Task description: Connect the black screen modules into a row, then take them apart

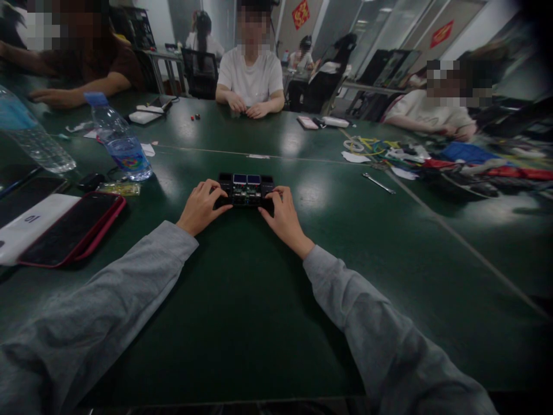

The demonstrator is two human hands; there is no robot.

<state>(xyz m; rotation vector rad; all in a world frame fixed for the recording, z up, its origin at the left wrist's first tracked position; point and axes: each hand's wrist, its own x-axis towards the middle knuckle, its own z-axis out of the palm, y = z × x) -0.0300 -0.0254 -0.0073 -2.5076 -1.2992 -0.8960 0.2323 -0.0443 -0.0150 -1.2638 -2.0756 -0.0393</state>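
Note:
In the middle of the green table is a small black electronic device with an exposed circuit board and two dark rectangular panels along its top. My left hand grips its left end, thumb on the near side and fingers over the top. At the opposite end, my right hand holds it the same way. Both hands are closed on the device, and the fingers hide its two ends. Whether it rests on the tabletop or is slightly lifted, I cannot tell.
Left stand two water bottles, a phone in a red case and a white case. A wrench lies to the right, before a heap of cables and tools. Across the table sits a person in a white shirt.

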